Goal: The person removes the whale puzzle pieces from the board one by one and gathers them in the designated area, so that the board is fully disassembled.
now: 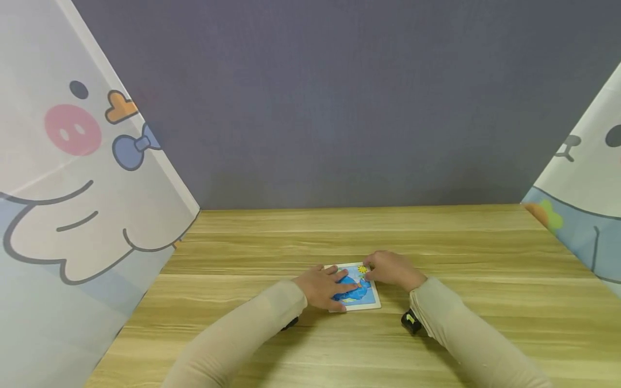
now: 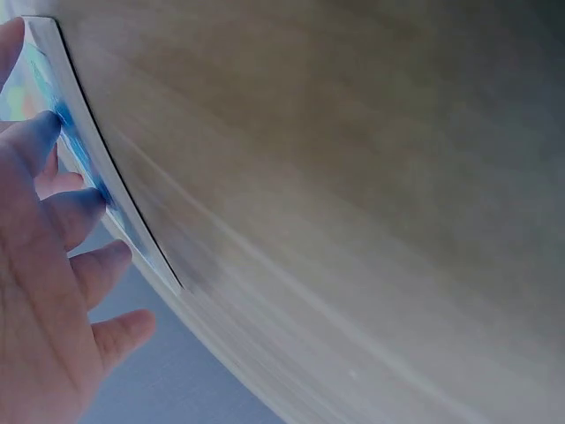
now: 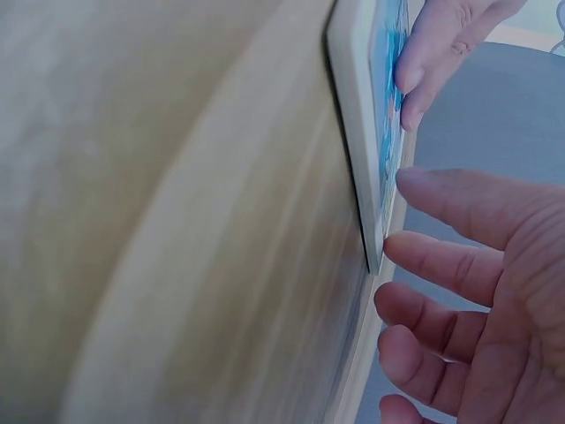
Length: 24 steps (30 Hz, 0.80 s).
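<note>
A square picture puzzle (image 1: pixel 367 300) with a white border lies flat on the table, showing a blue whale-like shape and a yellow sun. My left hand (image 1: pixel 320 288) rests over its left side, fingers spread across the picture. At the far right corner is my right hand (image 1: pixel 392 268). In the right wrist view, that hand's thumb (image 3: pixel 450 199) reaches the picture's surface and its index fingertip is right at the corner of the frame (image 3: pixel 357 115). Its other fingers are loosely bent, beyond the edge. The left palm hides part of the picture.
The wood-grain table (image 1: pixel 233 242) extends around the puzzle. A grey panel (image 1: pixel 339 108) stands along its back edge, with cartoon-printed white panels at the left (image 1: pixel 97 188) and right (image 1: pixel 597 178). A black wrist device (image 1: pixel 411 321) hangs under the right sleeve.
</note>
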Each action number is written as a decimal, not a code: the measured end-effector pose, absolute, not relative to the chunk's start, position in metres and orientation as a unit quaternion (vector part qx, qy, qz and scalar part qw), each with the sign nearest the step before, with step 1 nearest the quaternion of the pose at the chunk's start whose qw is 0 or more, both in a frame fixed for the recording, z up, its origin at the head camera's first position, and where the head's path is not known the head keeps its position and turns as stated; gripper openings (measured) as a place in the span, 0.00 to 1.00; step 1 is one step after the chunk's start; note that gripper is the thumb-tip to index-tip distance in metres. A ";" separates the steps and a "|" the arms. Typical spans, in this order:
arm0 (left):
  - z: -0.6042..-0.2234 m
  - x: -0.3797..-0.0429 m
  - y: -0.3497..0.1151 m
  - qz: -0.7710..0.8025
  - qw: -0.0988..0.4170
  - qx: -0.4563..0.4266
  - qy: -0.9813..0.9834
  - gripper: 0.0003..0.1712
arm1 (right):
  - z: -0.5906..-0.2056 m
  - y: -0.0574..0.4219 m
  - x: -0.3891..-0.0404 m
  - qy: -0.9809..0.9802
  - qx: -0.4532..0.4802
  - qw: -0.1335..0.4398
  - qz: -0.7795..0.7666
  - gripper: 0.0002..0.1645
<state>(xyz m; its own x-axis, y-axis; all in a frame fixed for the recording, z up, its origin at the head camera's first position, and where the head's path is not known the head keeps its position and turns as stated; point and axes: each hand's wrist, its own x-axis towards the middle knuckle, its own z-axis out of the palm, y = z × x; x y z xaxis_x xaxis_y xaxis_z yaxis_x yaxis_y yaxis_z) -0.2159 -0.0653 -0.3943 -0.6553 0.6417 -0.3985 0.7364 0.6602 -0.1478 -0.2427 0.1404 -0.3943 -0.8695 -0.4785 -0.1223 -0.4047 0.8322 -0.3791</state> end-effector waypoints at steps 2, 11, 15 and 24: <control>-0.393 -0.215 -0.065 -0.158 0.160 0.384 0.895 0.37 | -0.395 0.140 -0.242 0.952 -0.225 0.111 -0.176 0.18; -0.393 -0.213 -0.065 -0.168 0.167 0.378 0.895 0.38 | -0.398 0.138 -0.243 0.956 -0.218 0.104 -0.167 0.19; -0.394 -0.211 -0.066 -0.164 0.165 0.379 0.896 0.38 | -0.399 0.136 -0.243 0.957 -0.211 0.109 -0.166 0.18; -0.398 -0.206 -0.067 -0.165 0.148 0.384 0.896 0.37 | -0.399 0.129 -0.236 0.967 -0.172 0.095 -0.165 0.15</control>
<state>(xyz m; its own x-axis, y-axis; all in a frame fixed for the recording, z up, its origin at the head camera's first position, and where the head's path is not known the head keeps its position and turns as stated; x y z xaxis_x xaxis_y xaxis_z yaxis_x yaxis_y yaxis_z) -0.2057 -0.0669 -0.3978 -0.6618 0.6390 -0.3920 0.7367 0.6512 -0.1821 -0.2358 0.1288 -0.3987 -0.9228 -0.3638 -0.1267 -0.3011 0.8864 -0.3517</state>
